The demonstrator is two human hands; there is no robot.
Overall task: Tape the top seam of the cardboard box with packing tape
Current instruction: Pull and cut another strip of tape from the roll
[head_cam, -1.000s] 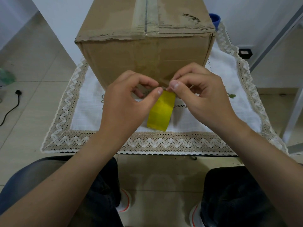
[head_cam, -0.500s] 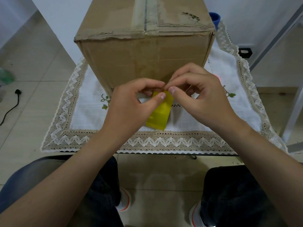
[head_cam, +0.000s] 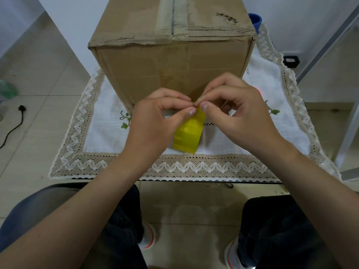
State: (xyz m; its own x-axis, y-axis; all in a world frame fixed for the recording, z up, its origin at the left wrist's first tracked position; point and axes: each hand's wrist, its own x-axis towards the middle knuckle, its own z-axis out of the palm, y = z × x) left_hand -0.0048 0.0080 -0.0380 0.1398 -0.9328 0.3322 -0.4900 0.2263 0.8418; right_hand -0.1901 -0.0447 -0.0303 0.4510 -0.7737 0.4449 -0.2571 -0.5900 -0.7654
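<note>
A large brown cardboard box (head_cam: 171, 66) stands on a small table, its top seam (head_cam: 172, 20) covered by an old dull strip of tape. In front of the box, a short yellow piece of packing tape (head_cam: 189, 135) hangs down. My left hand (head_cam: 155, 125) and my right hand (head_cam: 237, 115) both pinch its top edge between thumb and forefinger, fingertips almost touching each other. The hands hover just above the tablecloth, close to the box's near face. No tape roll is visible.
A white tablecloth (head_cam: 101, 133) with a beige lace border covers the table. A blue cup (head_cam: 256, 19) peeks out behind the box at right. A black plug and cord (head_cam: 18, 115) lie on the tiled floor at left. My knees are below the table edge.
Both hands have stayed pinched on the yellow tape's top edge and drawn slightly closer together. The strip's lower end has swung a little. The box has not moved.
</note>
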